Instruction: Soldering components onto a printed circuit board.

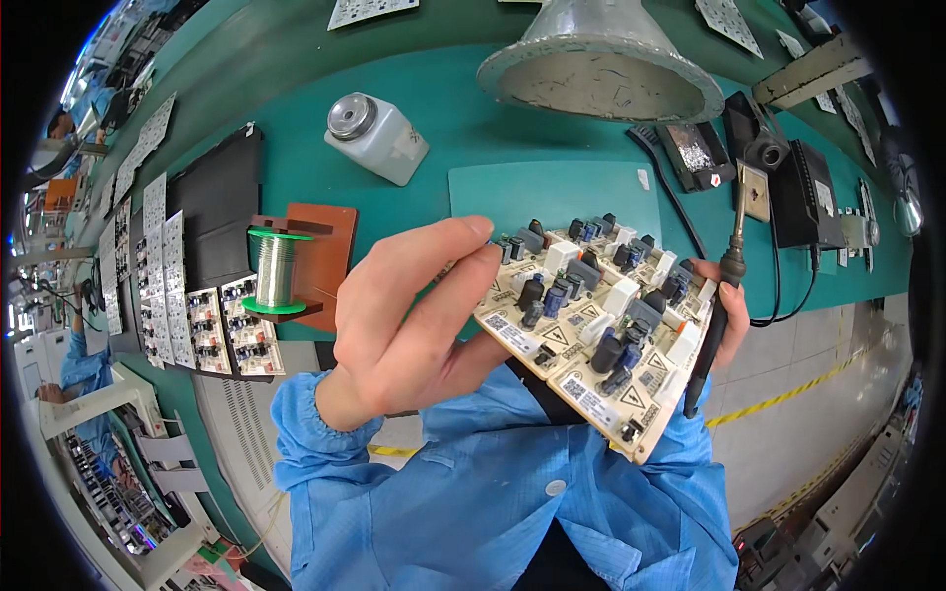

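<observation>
A cream circuit board panel, crowded with capacitors, white blocks and other parts, is held tilted above the bench edge, component side up. My left hand is closed on its left edge, with thumb and forefinger at the upper left corner and other fingers partly hidden beneath. At the board's right edge, my right hand is closed around a soldering iron and also supports the board. The iron's metal tip points away from me, clear of the board. Much of my right hand is hidden behind board and iron.
Left of my hands stands a solder wire spool on a brown holder. Beyond are a white bottle and a metal fume hood. A black soldering station sits right. More boards lie left.
</observation>
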`<action>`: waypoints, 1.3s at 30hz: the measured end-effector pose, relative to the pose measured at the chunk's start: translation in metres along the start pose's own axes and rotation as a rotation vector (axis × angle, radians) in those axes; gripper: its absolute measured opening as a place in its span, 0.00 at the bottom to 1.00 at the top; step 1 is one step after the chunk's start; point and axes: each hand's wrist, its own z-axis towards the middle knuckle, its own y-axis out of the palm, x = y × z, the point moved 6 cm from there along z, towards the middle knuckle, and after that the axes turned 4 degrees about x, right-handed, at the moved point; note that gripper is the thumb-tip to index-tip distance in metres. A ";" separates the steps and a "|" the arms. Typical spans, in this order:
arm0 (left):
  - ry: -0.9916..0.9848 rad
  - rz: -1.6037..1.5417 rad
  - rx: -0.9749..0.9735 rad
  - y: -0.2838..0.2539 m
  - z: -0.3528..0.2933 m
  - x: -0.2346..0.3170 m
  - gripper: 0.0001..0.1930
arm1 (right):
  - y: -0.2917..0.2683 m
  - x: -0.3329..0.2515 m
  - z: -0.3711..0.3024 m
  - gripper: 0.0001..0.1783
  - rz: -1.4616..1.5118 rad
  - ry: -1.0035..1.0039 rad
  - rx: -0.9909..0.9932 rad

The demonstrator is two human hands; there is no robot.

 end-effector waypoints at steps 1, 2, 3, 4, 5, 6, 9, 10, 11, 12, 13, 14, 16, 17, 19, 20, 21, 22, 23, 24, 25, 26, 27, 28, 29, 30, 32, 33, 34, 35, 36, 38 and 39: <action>0.002 0.000 0.003 0.000 0.001 0.000 0.23 | 0.000 0.001 0.000 0.20 0.027 -0.005 0.020; 0.004 0.009 0.010 0.001 0.002 0.001 0.23 | -0.001 0.001 0.001 0.20 0.065 0.002 0.033; 0.006 0.013 0.017 0.002 0.003 0.001 0.23 | -0.001 0.002 0.001 0.20 0.042 -0.001 0.034; 0.008 0.002 0.020 0.004 0.004 0.002 0.23 | -0.001 0.002 0.001 0.20 0.055 0.005 0.029; 0.004 0.005 0.025 0.005 0.005 0.003 0.23 | -0.003 0.004 0.001 0.20 0.081 0.050 0.030; 0.000 0.009 0.029 0.005 0.007 0.003 0.23 | -0.004 0.004 0.001 0.20 0.046 0.048 0.036; 0.035 -0.017 0.018 0.010 0.012 0.006 0.22 | -0.004 0.005 0.001 0.21 0.095 0.056 0.028; 0.040 -0.021 0.018 0.012 0.013 0.007 0.22 | -0.003 0.006 0.002 0.21 0.077 0.050 0.031; 0.034 -0.045 0.009 0.016 0.014 0.008 0.22 | -0.003 0.005 0.002 0.22 0.087 0.034 0.037; 0.028 -0.071 0.000 0.019 0.014 0.008 0.22 | -0.002 0.005 0.002 0.23 0.096 0.020 0.042; 0.070 -0.056 0.024 0.022 0.015 0.008 0.21 | -0.001 0.006 0.002 0.24 0.109 0.031 0.051; 0.072 -0.060 0.021 0.024 0.016 0.007 0.21 | -0.001 0.007 0.003 0.24 0.106 0.032 0.055; 0.105 -0.066 0.025 0.025 0.017 0.006 0.22 | 0.001 0.005 0.005 0.25 0.045 -0.008 0.039; 0.107 -0.071 0.017 0.024 0.017 0.005 0.22 | 0.001 0.004 0.006 0.25 0.037 -0.018 0.033; 0.084 -0.086 -0.024 0.024 0.018 0.004 0.22 | 0.002 0.004 0.007 0.26 0.046 -0.004 0.040; 0.089 -0.090 -0.028 0.024 0.018 0.004 0.22 | 0.002 0.005 0.007 0.26 0.055 0.010 0.041; 0.090 -0.085 -0.033 0.024 0.018 0.004 0.22 | 0.001 0.005 0.007 0.27 0.081 0.042 0.044; 0.097 -0.072 -0.039 0.024 0.018 0.004 0.22 | 0.001 0.005 0.008 0.27 0.089 0.050 0.051; 0.095 -0.078 -0.040 0.024 0.017 0.004 0.22 | 0.002 0.004 0.009 0.27 0.110 0.056 0.052; 0.091 -0.093 -0.047 0.025 0.017 0.003 0.21 | 0.002 0.004 0.010 0.28 0.131 0.060 0.052; 0.088 -0.104 -0.052 0.023 0.015 0.002 0.20 | 0.002 0.002 0.012 0.28 0.138 0.057 0.054; 0.099 -0.131 -0.088 0.019 0.013 0.002 0.20 | 0.002 -0.001 0.012 0.28 0.104 0.049 0.051; 0.094 -0.139 -0.127 0.013 0.010 0.001 0.20 | 0.003 -0.005 0.013 0.29 0.084 0.035 0.043; 0.056 -0.132 -0.119 0.004 0.004 0.002 0.17 | 0.003 -0.009 0.012 0.29 0.095 0.024 0.063; 0.025 -0.164 -0.217 -0.007 0.000 -0.001 0.15 | 0.002 -0.017 0.010 0.30 0.068 0.018 0.066; -0.024 -0.195 -0.317 -0.024 -0.003 -0.010 0.14 | 0.002 -0.018 0.009 0.31 0.194 -0.003 0.122; -0.112 -0.483 -0.257 -0.066 -0.003 -0.030 0.10 | -0.001 -0.017 0.010 0.31 0.164 -0.021 0.166; -0.048 -0.415 -0.014 -0.089 -0.005 -0.034 0.11 | -0.004 -0.014 0.013 0.30 0.137 -0.051 0.150; -0.081 -0.269 0.237 -0.113 -0.010 -0.043 0.12 | -0.003 -0.009 0.013 0.30 0.153 -0.052 0.123; -0.157 -0.024 0.509 -0.136 -0.019 -0.051 0.13 | -0.003 -0.004 0.011 0.30 0.156 -0.068 0.106; -0.142 0.231 0.720 -0.164 -0.019 -0.064 0.15 | -0.001 0.003 0.009 0.29 0.109 -0.025 0.074; -0.272 0.403 0.699 -0.193 -0.006 -0.101 0.14 | 0.002 0.013 0.002 0.28 0.065 0.024 0.018; -0.396 0.446 0.742 -0.206 -0.003 -0.127 0.13 | 0.000 0.016 -0.001 0.28 0.063 0.028 0.026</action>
